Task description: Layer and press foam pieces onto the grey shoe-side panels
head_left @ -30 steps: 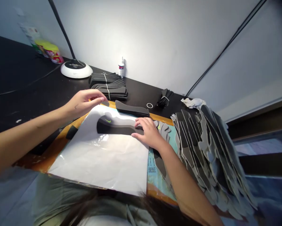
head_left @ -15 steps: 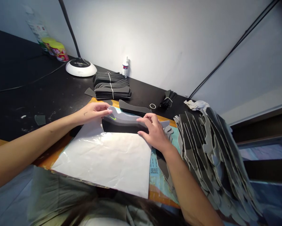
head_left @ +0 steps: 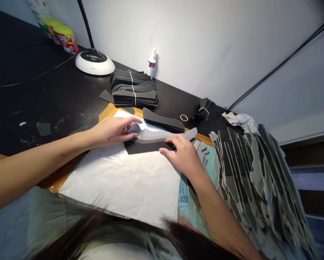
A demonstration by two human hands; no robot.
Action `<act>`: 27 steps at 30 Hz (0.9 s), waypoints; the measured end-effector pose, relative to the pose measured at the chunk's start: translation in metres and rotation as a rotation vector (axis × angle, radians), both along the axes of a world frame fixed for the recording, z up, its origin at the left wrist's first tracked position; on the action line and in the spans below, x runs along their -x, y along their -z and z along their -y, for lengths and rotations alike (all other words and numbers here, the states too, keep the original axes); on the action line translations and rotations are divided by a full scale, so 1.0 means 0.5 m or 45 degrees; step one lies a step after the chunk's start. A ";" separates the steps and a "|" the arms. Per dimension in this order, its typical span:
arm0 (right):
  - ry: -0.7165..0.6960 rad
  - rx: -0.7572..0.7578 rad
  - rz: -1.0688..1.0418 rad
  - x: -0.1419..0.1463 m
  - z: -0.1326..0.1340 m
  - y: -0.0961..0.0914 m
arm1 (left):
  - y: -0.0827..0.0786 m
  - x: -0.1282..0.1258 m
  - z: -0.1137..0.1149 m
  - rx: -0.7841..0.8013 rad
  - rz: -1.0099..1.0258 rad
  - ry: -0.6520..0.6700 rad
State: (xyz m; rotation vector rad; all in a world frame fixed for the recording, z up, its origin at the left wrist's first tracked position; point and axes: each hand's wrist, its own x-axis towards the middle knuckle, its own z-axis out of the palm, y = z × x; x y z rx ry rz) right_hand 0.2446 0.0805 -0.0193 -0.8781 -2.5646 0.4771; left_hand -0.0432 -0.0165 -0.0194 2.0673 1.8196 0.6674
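Note:
A grey curved shoe-part piece [head_left: 162, 136] with a small green mark lies over a black foam piece [head_left: 148, 146] on a white sheet [head_left: 124, 180]. My left hand [head_left: 114, 130] pinches the grey piece's left end, fingers pressed together. At the right end my right hand [head_left: 185, 155] presses down on both pieces with bent fingers.
A large fanned stack of grey and black cut pieces [head_left: 254, 173] fills the right side. Bundled black strips [head_left: 133, 92], a loose black stack [head_left: 163, 122], a glue bottle [head_left: 151, 64], a white lamp base [head_left: 95, 62] and colourful tubs [head_left: 64, 38] stand behind on the black table [head_left: 29, 97].
My left hand came down from above the sheet and took the grey piece's left end. The grey piece now lies over the black one, and my right hand shifted onto its right end.

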 end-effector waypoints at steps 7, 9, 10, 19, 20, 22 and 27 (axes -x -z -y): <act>0.166 0.035 0.067 0.014 0.025 0.009 | 0.021 0.011 -0.012 -0.376 -0.136 0.422; 0.207 0.012 0.092 0.016 0.033 0.007 | 0.018 0.007 -0.011 -0.293 -0.067 0.586; 0.219 0.006 0.100 0.017 0.036 0.006 | 0.017 0.004 -0.010 -0.252 -0.053 0.632; 0.220 0.168 -0.053 0.020 0.025 0.015 | 0.032 -0.001 -0.008 -0.215 -0.044 0.641; 0.214 0.198 -0.072 0.020 0.022 0.014 | 0.033 0.000 -0.008 -0.215 -0.035 0.642; 0.187 0.277 -0.122 0.019 0.017 0.009 | 0.034 0.001 -0.008 -0.221 -0.015 0.650; 0.096 0.403 -0.238 0.014 0.011 0.000 | 0.034 0.001 -0.006 -0.216 -0.019 0.667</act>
